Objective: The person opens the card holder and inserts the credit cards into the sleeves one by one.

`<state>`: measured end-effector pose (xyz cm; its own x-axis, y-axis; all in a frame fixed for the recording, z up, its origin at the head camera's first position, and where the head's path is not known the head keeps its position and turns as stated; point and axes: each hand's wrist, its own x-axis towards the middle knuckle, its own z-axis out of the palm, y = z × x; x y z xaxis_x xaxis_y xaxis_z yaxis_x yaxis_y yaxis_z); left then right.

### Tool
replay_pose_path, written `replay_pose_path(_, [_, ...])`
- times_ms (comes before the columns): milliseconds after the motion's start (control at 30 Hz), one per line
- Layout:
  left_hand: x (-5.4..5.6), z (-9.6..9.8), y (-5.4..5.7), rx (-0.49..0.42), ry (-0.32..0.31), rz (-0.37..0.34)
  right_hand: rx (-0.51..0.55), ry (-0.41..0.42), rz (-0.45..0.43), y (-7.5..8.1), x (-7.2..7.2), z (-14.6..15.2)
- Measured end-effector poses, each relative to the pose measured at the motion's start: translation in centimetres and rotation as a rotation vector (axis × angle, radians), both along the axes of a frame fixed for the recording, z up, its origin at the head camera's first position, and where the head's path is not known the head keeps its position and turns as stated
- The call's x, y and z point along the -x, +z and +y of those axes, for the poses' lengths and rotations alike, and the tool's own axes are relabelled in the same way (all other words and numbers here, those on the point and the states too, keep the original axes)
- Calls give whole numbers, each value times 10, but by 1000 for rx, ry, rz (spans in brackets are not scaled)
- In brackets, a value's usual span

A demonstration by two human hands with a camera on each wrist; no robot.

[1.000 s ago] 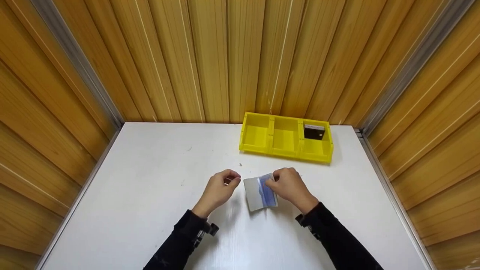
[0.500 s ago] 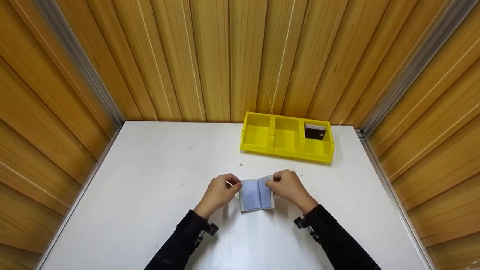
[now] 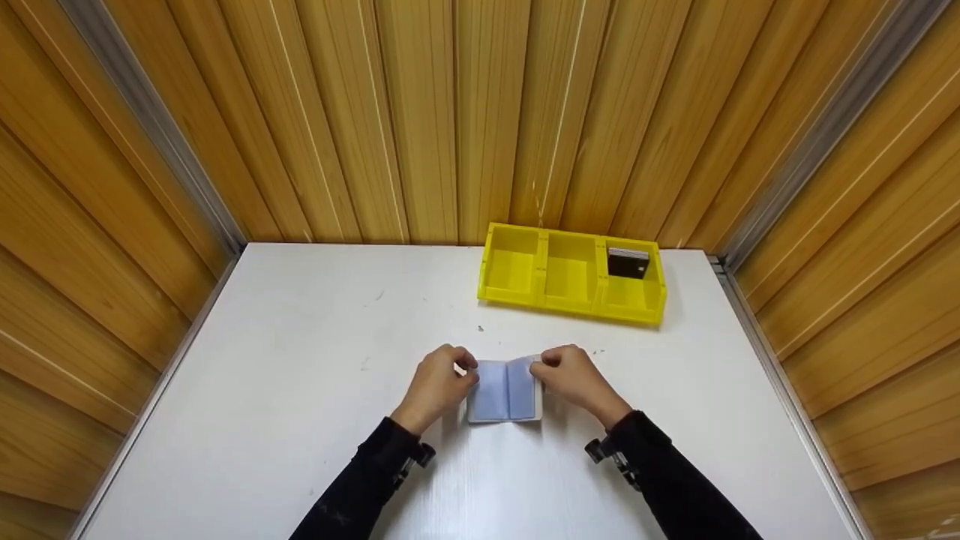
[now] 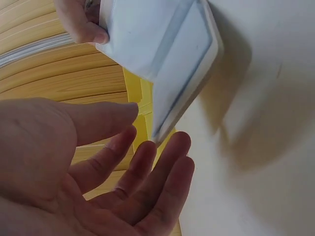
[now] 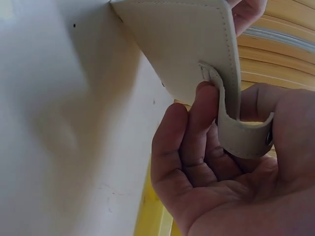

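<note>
A cream card holder point(image 3: 491, 397) is spread open between the two hands in the head view, its bluish clear sleeves facing up. Stitching and a curled strap point(image 5: 241, 137) with a snap show on its outside in the right wrist view. My right hand point(image 3: 576, 379) pinches the right cover near its upper corner, thumb inside and fingers behind. At the left edge is my left hand point(image 3: 442, 382); in the left wrist view its thumb point(image 4: 108, 118) stands a little off the holder, and its loosely bent fingers are right at the corner.
A yellow bin point(image 3: 570, 304) with three compartments stands at the back right of the white table point(image 3: 315, 337). Its right compartment holds a stack of dark, card-like pieces point(image 3: 628, 263). Wood-panelled walls point(image 3: 420, 120) enclose the back and sides.
The card holder has opened from a loose cover to spread sleeves and shifted slightly left. My right hand moved a little left with it; the left hand stayed near its left edge.
</note>
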<state>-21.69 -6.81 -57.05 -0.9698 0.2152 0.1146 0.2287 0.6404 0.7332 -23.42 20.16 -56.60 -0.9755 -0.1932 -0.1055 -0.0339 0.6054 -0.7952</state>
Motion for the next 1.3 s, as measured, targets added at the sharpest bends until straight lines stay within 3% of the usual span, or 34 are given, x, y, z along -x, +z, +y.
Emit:
replay_pose_path(133, [0, 3, -2, 38, -16, 20, -14, 7, 28, -5, 2, 0])
replay_pose_path(400, [0, 6, -6, 65, -15, -5, -70, 48, 124, -15, 4, 3])
replay_pose_path(600, [1, 7, -10, 96, -22, 12, -167, 58, 241, -21, 4, 6])
replay_pose_path(833, [2, 7, -18, 95, -27, 44, -297, 40, 287, -28, 0, 8])
replay_pose_path(1100, [4, 5, -27, 93, -36, 48, -399, 98, 422, -38, -1, 10])
replay_pose_path(1300, [5, 4, -30, 118, -38, 46, -405, 143, 406, -38, 0, 10])
